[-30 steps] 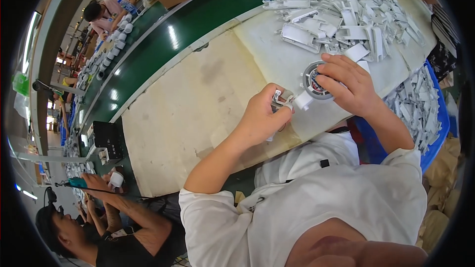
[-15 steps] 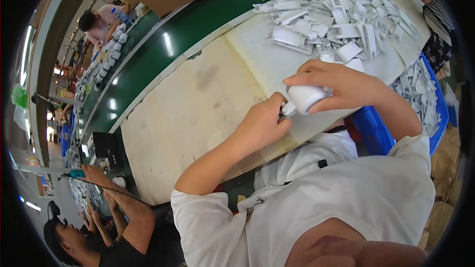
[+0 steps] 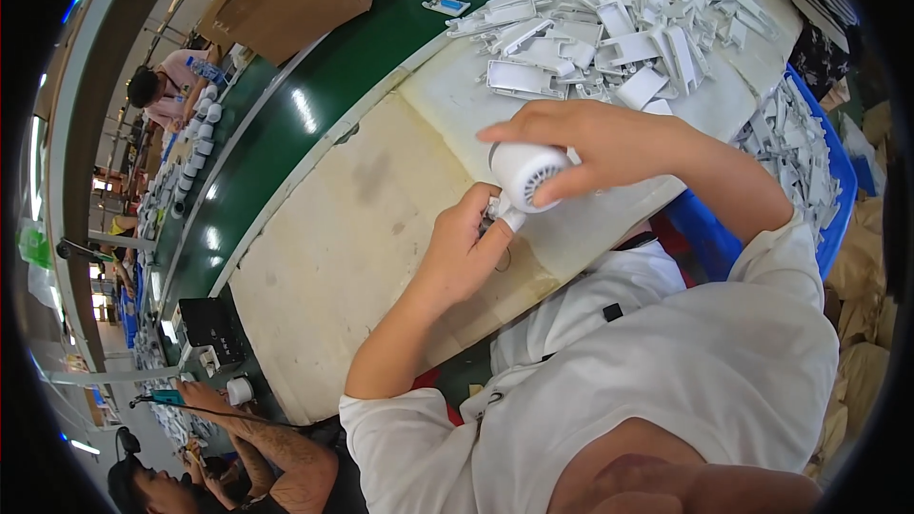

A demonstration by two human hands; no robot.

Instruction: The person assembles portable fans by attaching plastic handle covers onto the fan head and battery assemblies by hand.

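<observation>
I held a rounded white housing (image 3: 514, 167) above the table (image 3: 333, 276), near its front edge and toward its right-hand end, tilted so that one end faced up at me. Its wall was smooth, shaped like a stubby cup, with a narrow grey rim (image 3: 492, 158) on the left side; the end facing me was round and carried a grille (image 3: 535, 187) of dark slots spread like rays. From its lower side a short white neck (image 3: 514, 218) reached down to my left hand (image 3: 457, 252). My right hand (image 3: 600, 148) was partly closed around the housing, fingers bent over its top and the thumb lying by the grille, so part of the wall was covered. My left hand was closed in a pinch, thumb and forefinger gripping a small fitting (image 3: 492, 208) at the neck's end; most of that piece was hidden, and I could not tell its full shape. Beyond my hands, a loose pile of white plastic parts (image 3: 609, 38) lay toward the table's far right corner, flat covers and shallow trays (image 3: 522, 79) among them. A blue bin (image 3: 705, 233) of similar pieces stood by the front edge at the right, and a green belt (image 3: 276, 148) ran along the far edge.
</observation>
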